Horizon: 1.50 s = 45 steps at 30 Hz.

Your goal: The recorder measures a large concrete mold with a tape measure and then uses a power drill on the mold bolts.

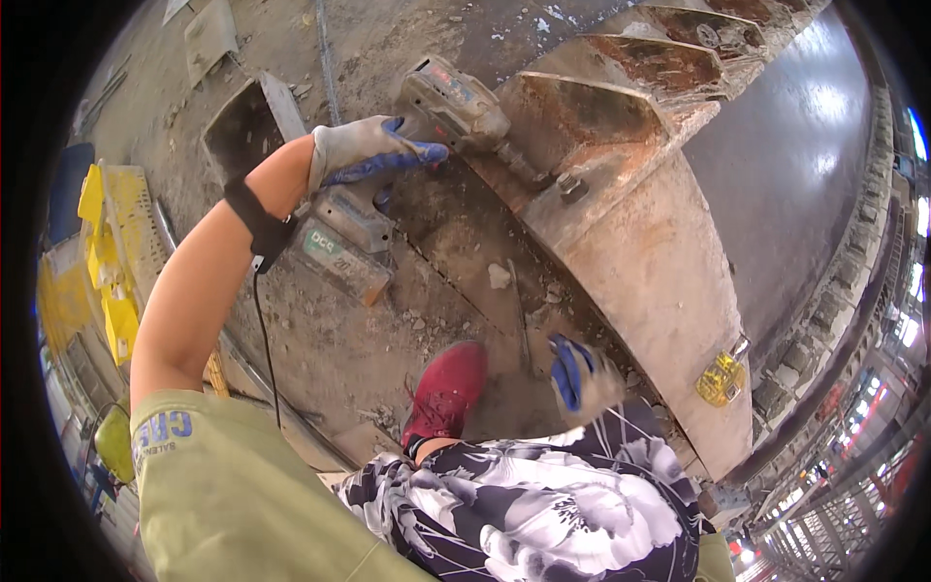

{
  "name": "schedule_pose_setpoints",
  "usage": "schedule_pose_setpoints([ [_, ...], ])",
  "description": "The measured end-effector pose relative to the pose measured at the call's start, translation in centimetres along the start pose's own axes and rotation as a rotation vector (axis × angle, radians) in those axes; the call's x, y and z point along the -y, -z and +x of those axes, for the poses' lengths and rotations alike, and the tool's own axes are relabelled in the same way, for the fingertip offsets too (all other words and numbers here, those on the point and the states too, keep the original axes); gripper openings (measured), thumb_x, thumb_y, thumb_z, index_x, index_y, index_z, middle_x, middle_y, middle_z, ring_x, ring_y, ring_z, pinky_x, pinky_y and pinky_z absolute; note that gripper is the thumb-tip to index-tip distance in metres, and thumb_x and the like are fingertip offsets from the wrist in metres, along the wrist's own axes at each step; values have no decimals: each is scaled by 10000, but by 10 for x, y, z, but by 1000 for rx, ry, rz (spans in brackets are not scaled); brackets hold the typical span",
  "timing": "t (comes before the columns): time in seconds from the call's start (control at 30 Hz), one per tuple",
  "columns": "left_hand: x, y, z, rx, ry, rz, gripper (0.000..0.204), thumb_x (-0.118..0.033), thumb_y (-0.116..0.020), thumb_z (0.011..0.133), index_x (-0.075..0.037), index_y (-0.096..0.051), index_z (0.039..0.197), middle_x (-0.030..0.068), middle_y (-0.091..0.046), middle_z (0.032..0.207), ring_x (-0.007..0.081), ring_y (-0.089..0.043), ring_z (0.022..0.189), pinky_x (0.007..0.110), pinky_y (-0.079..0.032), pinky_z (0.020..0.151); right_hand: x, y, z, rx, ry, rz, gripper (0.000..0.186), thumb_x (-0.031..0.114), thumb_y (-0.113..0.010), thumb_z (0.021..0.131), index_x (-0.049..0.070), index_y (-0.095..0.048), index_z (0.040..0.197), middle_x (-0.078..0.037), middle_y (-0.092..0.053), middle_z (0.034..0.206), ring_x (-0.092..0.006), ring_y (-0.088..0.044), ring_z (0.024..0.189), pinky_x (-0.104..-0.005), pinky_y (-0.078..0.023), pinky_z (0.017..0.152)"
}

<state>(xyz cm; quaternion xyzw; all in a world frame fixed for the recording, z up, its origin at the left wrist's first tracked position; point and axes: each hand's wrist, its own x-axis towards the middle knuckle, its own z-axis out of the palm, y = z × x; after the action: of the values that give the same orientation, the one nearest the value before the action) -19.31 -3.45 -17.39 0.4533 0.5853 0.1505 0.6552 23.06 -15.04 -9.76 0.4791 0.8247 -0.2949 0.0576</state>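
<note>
My left hand (373, 150), in a grey glove with a blue palm, is closed around the handle of a cordless impact wrench (456, 102). The wrench's dusty battery base (339, 252) shows below that hand. Its shaft points right, and its tip meets a nut (572, 187) on a rusty steel piece (640, 252); whether the socket is seated I cannot tell. Low beside my thigh hangs my right hand (587, 376), gloved alike and a little blurred. Its fingers are loosely bent and apart, with nothing visible in them.
Upright rusty plates (582, 116) stand along the steel piece. A yellow object (721, 378) lies on its lower right part. My red shoe (448, 388) rests on the dirty floor, near a thin rod (519, 315). Yellow parts (116, 281) stand at left. A cable (264, 330) hangs from my left wrist.
</note>
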Motion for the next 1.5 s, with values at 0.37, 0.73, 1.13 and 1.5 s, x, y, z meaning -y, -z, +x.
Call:
schedule_pose_setpoints([
  [0.37, 0, -14, -30, 26, 176, -550, 432, -269, -569, 987, -114, -512, 1386, -26, -572, 918, 73, -534, 665, 272, -478, 564, -6, -89, 1, 228, -305, -179, 570, 455, -632, 848, 74, -519, 1258, -203, -649, 1023, -359, -659, 870, -458, -528, 767],
  [0.73, -16, -18, -45, -9, 76, -304, 432, -443, -597, 952, -92, -598, 1204, -29, -502, 735, 97, -484, 553, 277, -427, 495, -10, -113, -26, -86, -386, 935, 316, 141, -552, 936, 68, -494, 1237, -108, -600, 870, -216, -585, 633, -343, -477, 567],
  [1.13, 6, -2, -14, 143, -33, -32, 595, -583, -542, 932, -137, -575, 1324, 20, -511, 1351, 159, -493, 1133, 339, -443, 910, 43, -93, 43, -38, -724, 1841, 296, 245, -527, 1005, 197, -488, 1295, -24, -606, 846, -173, -585, 659, -317, -509, 584],
  [1.5, -3, 3, -5, 175, 155, -385, 518, -342, -636, 944, -86, -477, 1364, 32, -591, 1010, 120, -581, 756, 320, -524, 612, 96, -85, 112, -88, -682, 1868, 262, 225, -554, 990, 215, -480, 1242, -42, -611, 836, -195, -597, 663, -377, -518, 556],
])
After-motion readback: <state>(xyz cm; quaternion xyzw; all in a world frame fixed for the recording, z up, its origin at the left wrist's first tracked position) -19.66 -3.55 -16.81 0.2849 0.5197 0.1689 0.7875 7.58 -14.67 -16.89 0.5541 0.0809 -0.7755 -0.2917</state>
